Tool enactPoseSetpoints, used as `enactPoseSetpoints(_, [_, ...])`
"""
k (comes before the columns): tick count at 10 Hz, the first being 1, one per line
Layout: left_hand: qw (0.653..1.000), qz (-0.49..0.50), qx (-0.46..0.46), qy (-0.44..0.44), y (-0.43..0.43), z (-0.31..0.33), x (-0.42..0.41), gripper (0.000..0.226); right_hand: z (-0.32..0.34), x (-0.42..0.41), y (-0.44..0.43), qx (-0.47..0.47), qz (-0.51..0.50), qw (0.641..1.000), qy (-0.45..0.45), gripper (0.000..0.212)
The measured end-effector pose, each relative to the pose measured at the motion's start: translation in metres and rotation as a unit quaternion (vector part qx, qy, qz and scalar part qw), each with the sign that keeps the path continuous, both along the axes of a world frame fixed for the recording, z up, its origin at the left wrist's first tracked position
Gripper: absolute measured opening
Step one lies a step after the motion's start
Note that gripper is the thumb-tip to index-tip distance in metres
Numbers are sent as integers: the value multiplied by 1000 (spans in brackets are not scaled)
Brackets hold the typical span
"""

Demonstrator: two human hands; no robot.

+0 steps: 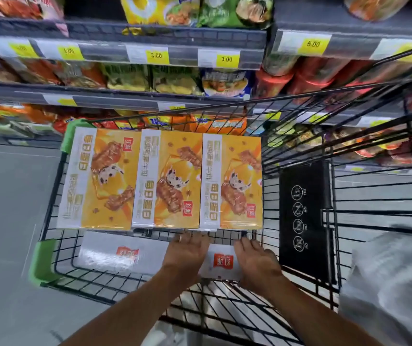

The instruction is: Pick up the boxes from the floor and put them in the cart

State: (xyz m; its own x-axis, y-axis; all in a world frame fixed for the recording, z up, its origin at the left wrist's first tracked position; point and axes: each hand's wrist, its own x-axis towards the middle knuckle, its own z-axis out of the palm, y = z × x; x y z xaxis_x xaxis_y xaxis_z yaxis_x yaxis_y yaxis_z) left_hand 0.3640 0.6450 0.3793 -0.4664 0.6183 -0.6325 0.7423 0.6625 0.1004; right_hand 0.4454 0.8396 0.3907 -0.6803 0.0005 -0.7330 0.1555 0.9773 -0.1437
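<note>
L hand (187, 253), R hand (255, 263) grip box (221, 263); cart (41, 263) free on rt.

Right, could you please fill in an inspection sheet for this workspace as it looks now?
Surface: grey shop floor, with the cart standing on it.
Job's things: three orange boxes lie flat side by side in the cart; a white-sided box sits lower at the near end, with a second white-sided box to its left.
Clutter: nothing seen.
Grippers: left hand and right hand grip the white-sided box from either side.
Cables: nothing seen.
Surroundings: shelves of snack bags with yellow price tags; black sign panel on the cart.
</note>
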Motion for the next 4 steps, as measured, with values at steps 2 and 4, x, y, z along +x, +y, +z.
enactPoseSetpoints(2, [999, -1, -46, -29, 3, 32, -13, 100, 11, 3, 0, -12, 1, 1000, 4, 97])
enactPoseSetpoints(4, [993, 56, -92, -46, -3, 81, -30, 85, 59, -11, 4, -32, -31, 999, 31, 100])
